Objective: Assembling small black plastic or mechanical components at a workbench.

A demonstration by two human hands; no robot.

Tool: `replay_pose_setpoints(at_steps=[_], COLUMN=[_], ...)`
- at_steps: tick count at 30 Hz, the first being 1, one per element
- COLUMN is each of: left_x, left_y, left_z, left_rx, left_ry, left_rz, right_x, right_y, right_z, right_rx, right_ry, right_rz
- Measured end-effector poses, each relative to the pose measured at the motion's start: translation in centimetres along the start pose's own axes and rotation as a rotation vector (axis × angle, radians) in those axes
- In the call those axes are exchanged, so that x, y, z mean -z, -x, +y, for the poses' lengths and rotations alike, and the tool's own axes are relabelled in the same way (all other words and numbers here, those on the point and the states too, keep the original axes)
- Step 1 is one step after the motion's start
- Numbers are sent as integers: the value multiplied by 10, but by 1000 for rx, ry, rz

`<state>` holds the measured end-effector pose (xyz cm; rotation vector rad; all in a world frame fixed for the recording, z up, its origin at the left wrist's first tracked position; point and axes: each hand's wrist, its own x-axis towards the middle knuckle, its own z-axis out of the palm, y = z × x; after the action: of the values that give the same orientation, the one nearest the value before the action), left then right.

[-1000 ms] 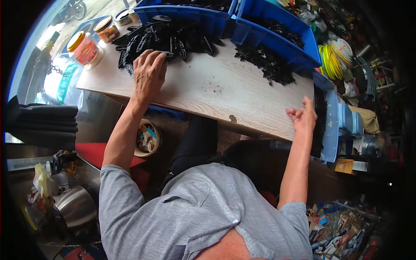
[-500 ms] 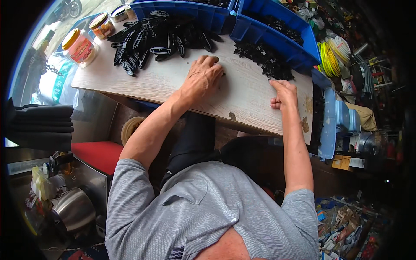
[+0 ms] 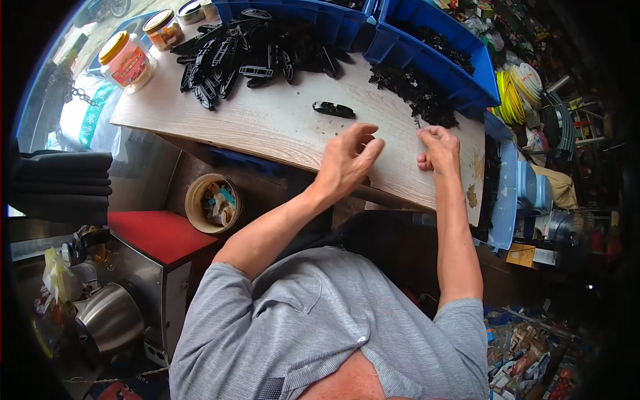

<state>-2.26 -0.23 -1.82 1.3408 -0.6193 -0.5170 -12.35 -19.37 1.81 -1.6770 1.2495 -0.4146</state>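
A single black elongated plastic piece [image 3: 334, 109], rounded at its ends, lies by itself on the wooden tabletop [image 3: 280, 130]. Just on the near side of it, my left hand [image 3: 348, 159] hovers with curved, separated fingers and nothing between them. My right hand [image 3: 440, 148] is closed by the table's right side, thumb and forefinger pinched on a small dark part whose shape is hard to make out. Beyond that hand spreads a pile of small black parts [image 3: 427, 100]. Toward the back left lies a heap of similar long black pieces [image 3: 233, 57].
Blue bins [image 3: 433, 57] stand along the back edge. Jars [image 3: 127, 63] occupy the far left corner. Below the table, a round waste bucket [image 3: 193, 203] sits beside a red-topped cabinet [image 3: 150, 233]. Yellow coiled hose [image 3: 509, 99] and clutter fill the right side.
My left hand has let go of the long black piece, pulled back toward me and to the right, and opened. The piece now shows on the table. My right hand has barely moved.
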Motion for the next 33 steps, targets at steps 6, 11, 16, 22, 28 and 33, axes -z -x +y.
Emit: replay_pose_setpoints(at_steps=[6, 11, 16, 22, 28, 33], left_x=[-18, -8, -1, 3, 9, 45], left_y=[-52, -47, -33, -24, -16, -31], left_z=[-6, -4, 0, 5, 10, 9], left_rx=[174, 375, 388, 407, 193, -310], left_ry=[-116, 219, 457, 583, 169, -981], left_rz=[-177, -254, -220, -200, -215, 211], right_x=[-20, -22, -29, -36, -35, -38], right_y=[40, 45, 59, 58, 61, 62], right_z=[8, 15, 12, 17, 21, 20], right_rx=[156, 195, 272, 287, 277, 255], right_ry=[-322, -373, -422, -494, -504, -594], right_rz=[-346, -382, -402, -375, -355, -326])
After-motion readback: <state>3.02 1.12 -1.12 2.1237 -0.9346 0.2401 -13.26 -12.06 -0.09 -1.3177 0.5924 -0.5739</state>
